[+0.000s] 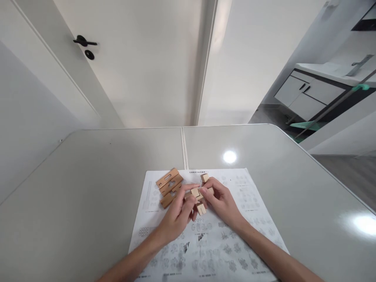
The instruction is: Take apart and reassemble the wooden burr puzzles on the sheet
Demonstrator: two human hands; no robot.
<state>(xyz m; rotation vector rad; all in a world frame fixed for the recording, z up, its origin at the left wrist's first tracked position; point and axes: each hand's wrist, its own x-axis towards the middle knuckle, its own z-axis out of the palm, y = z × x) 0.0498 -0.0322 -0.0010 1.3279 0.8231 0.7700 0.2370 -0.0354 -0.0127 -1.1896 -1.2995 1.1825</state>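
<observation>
Between both hands is a light wooden interlocking puzzle, held just above a printed sheet. Its blocky ends stick out at the top and bottom. My left hand is closed on its left side, thumb and fingers pinching it. From the right, my right hand grips it with thumb and fingertips. Parts of the puzzle are hidden behind the fingers. Close to my left hand lie several darker brown wooden pieces with cut-out slots, side by side on the paper.
Under the hands lies a white instruction sheet with rows of small grey diagrams and two dark torn-looking spots. It rests on a grey table with a seam down the middle. A door stands beyond, and a sink cabinet is at right.
</observation>
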